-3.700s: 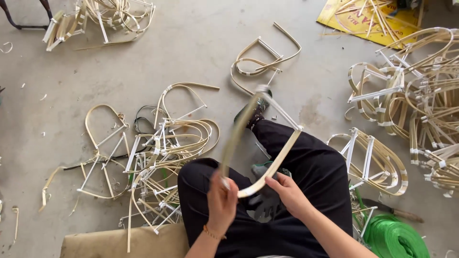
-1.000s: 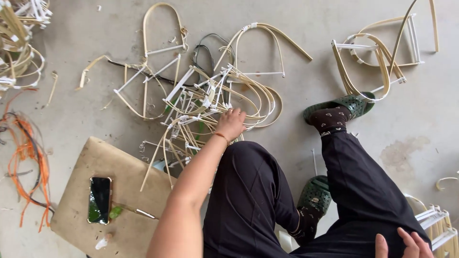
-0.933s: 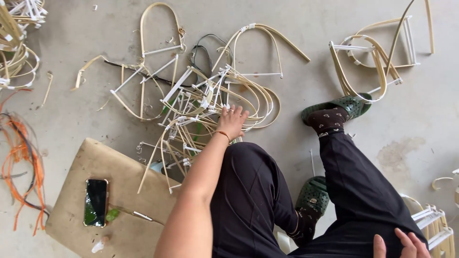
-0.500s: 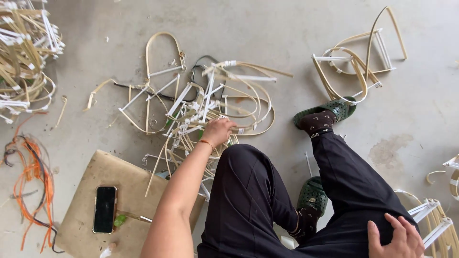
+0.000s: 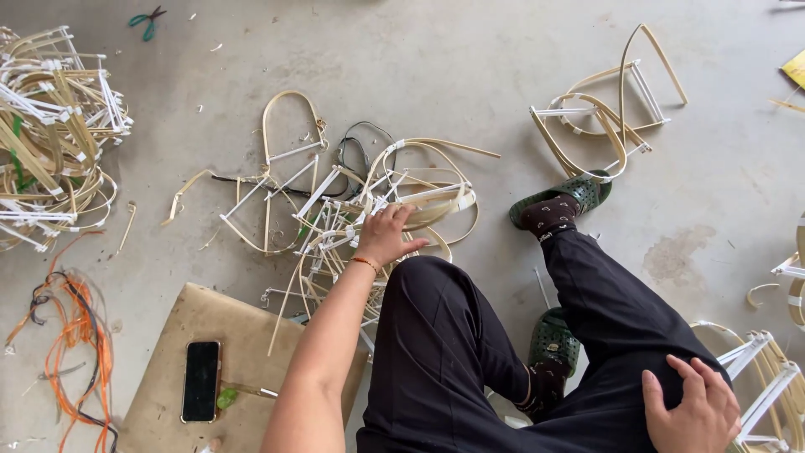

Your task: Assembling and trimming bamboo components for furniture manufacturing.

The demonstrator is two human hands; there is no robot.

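My left hand [image 5: 384, 236] reaches forward onto a tangled pile of bent cane strips and white-taped frames [image 5: 360, 205] on the concrete floor. Its fingers lie spread over the strips, and I see nothing clasped in them. My right hand [image 5: 690, 409] rests flat on my right thigh with its fingers apart, holding nothing. I sit with black trousers and green clogs [image 5: 560, 201] over dark socks.
A finished cane frame [image 5: 605, 113] lies at the far right, a big heap of frames [image 5: 52, 138] at the left. Orange cords [image 5: 71, 352] lie at the lower left. A black phone [image 5: 201, 380] sits on a cardboard sheet [image 5: 168, 369]. Green pliers [image 5: 144, 18] lie far back. More frames [image 5: 767, 386] are by my right knee.
I earlier held a bent strip in both hands; now it is gone. My left hand stays on the pile while my right hand has settled flat on my thigh. The view shifted.
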